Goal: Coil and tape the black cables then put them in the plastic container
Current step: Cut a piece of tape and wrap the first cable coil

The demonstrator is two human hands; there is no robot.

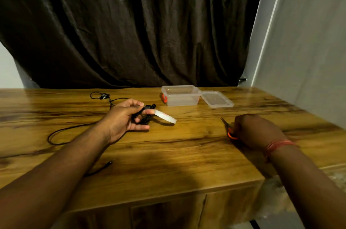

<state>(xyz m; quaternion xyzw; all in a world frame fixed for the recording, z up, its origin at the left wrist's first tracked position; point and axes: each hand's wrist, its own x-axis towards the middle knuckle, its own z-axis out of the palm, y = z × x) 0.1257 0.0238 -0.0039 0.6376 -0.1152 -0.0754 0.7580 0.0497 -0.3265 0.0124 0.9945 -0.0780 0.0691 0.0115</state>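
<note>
You're wearing no sleeves, both forearms showing bare, and a red-orange thread band (279, 145) is circling your right wrist.

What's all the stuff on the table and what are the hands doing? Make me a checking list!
Surface: wooden table, glossy.
Job's things: coiled black cable with a white tape strip sticking out; clear plastic container open, lid lying beside it.
Clutter: nothing seen.
Grippers: left hand holds the coil; right hand grips orange-handled scissors.
Cables: loose black cable trailing across the table; earphones behind.
Surroundings: dark curtain, white wall.
</note>
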